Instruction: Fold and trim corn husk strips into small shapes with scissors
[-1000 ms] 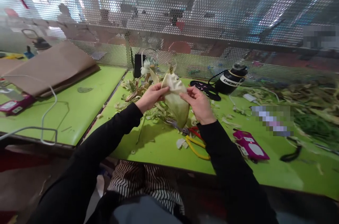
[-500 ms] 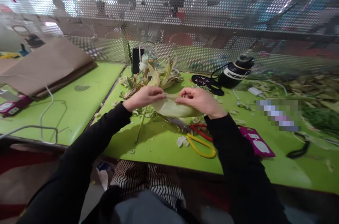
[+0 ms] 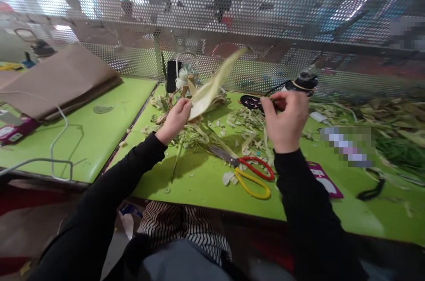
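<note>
A pale corn husk rises tilted up and to the right from my left hand, whose thumb and fingers pinch its lower end. My right hand is held apart at the right, closed in a pinch. From its fingers a thin strip of corn husk seems to hang, partly lost against the scraps behind. Below and between my hands lie scissors with one red and one yellow handle, blades pointing left. Husk scraps are strewn over the green table.
Behind the scraps stand a dark phone and a small handled object. A dark bottle, partly hidden, and a black round pad are at back right. Brown paper covers the left. A perforated metal screen closes the back.
My hands have moved apart. The husk, earlier stretched between both, now stands up from my left hand. My right hand has moved right and up, uncovering the scissors' red handle.
</note>
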Tool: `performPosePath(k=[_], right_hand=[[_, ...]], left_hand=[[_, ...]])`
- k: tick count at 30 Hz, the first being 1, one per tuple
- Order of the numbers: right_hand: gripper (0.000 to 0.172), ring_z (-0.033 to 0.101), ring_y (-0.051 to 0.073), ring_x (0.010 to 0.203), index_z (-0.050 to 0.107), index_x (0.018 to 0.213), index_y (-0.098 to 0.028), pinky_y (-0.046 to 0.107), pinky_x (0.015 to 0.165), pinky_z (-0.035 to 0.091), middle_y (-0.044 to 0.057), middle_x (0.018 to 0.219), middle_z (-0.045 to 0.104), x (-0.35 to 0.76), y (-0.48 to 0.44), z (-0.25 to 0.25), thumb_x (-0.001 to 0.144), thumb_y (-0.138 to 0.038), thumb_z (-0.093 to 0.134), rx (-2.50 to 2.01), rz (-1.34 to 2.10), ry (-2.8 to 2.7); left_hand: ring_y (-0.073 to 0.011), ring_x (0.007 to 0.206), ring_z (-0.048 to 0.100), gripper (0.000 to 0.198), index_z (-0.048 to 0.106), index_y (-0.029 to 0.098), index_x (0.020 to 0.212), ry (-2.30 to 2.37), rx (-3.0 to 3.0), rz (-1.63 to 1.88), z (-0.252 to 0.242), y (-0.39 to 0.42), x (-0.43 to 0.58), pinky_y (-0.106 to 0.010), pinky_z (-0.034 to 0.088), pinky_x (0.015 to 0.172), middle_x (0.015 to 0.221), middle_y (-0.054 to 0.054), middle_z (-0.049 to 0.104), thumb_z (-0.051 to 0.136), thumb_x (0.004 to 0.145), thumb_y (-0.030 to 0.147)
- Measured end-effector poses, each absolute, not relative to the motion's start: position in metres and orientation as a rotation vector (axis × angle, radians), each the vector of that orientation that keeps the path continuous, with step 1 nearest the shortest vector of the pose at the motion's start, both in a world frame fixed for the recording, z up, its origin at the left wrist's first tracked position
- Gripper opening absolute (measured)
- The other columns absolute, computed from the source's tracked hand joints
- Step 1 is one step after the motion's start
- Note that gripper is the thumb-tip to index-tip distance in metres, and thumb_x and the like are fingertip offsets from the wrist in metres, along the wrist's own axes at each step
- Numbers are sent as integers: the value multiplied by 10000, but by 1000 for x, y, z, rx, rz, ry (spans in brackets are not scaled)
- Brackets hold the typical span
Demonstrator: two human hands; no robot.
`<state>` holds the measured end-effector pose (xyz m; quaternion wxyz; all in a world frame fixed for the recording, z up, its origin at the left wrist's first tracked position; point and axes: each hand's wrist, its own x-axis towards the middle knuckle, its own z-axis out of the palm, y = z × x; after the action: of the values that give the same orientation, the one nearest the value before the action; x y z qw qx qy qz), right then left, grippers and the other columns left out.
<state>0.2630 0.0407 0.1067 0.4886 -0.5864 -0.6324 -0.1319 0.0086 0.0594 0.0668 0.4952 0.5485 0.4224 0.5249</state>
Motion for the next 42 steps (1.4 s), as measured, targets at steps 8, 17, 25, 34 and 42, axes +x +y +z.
performPosePath(k=[8, 17, 25, 34, 42], right_hand=[[501, 645, 232, 756, 662, 937, -189, 367, 743, 512, 89, 834, 727, 197, 43, 62, 801, -670, 621, -1373, 609, -1617], [480, 676, 228, 864, 694, 1003, -179, 360, 827, 532, 69, 973, 758, 211, 56, 36, 725, -568, 736, -1234, 845, -1487], [486, 608, 196, 756, 658, 738, -207, 295, 681, 493, 17, 742, 676, 195, 50, 27, 775, -690, 616, -1241, 868, -1513], [476, 618, 180, 679, 645, 765, -201, 316, 635, 495, 35, 748, 679, 196, 48, 28, 711, -671, 693, -1264, 924, -1391], [454, 630, 190, 657, 653, 840, -202, 336, 614, 520, 36, 771, 703, 195, 55, 20, 653, -606, 741, -1171, 1175, -1308]], left_hand=[[-61, 676, 521, 40, 472, 168, 954, 939, 1282, 1319, 47, 52, 38, -186, 424, 650, 803, 35, 548, 502, 944, 144], [-100, 755, 599, 330, 583, 128, 975, 767, 1328, 1057, 39, 53, 31, -245, 487, 698, 888, -23, 644, 713, 823, 390], [-67, 602, 594, 247, 627, 125, 835, 752, 1006, 984, 26, 57, 22, -231, 513, 652, 717, 9, 647, 737, 810, 344], [-60, 591, 604, 120, 635, 93, 815, 720, 1208, 757, 24, 46, 24, -236, 526, 663, 704, -7, 669, 724, 819, 173], [-73, 643, 647, 151, 661, 116, 907, 644, 1093, 753, 22, 58, 15, -264, 554, 758, 783, -20, 709, 749, 792, 160]])
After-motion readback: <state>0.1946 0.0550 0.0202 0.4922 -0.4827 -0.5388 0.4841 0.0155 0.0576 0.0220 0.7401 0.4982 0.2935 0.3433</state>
